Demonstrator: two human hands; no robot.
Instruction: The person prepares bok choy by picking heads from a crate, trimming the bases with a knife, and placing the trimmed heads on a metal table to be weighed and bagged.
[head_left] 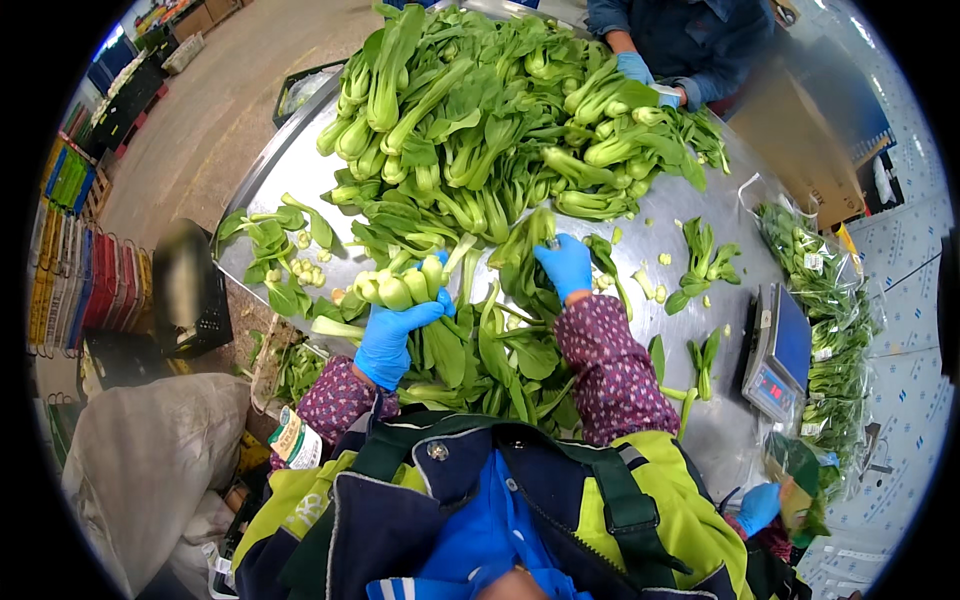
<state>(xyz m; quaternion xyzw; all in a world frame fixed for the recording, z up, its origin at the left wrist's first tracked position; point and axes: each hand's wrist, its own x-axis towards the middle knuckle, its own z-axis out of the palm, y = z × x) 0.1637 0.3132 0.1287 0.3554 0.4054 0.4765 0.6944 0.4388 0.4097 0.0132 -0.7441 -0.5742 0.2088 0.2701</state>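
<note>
My left hand (392, 345), in a blue glove, is closed around several heads of bok choy (398, 288), pale stem ends up and leaves hanging below. Just right of it, my right hand (566, 264), also blue-gloved, has its fingers closed at a single bok choy (522, 250). A small shiny metal piece (552, 243) shows at those fingertips; its kind cannot be made out. Loose bok choy leaves (505, 345) lie below and between my hands. A large heap of bok choy (470, 130) rises on the steel table (725, 440) beyond them.
Trimmed leaves (275, 250) and stem bits lie left, more trimmings (705, 262) right. A scale (780, 350) stands at the right edge beside bagged greens (825, 330). Another person's gloved hands (640, 72) are far right; another gloved hand (760, 507) is near right. A black crate (190, 300) stands left.
</note>
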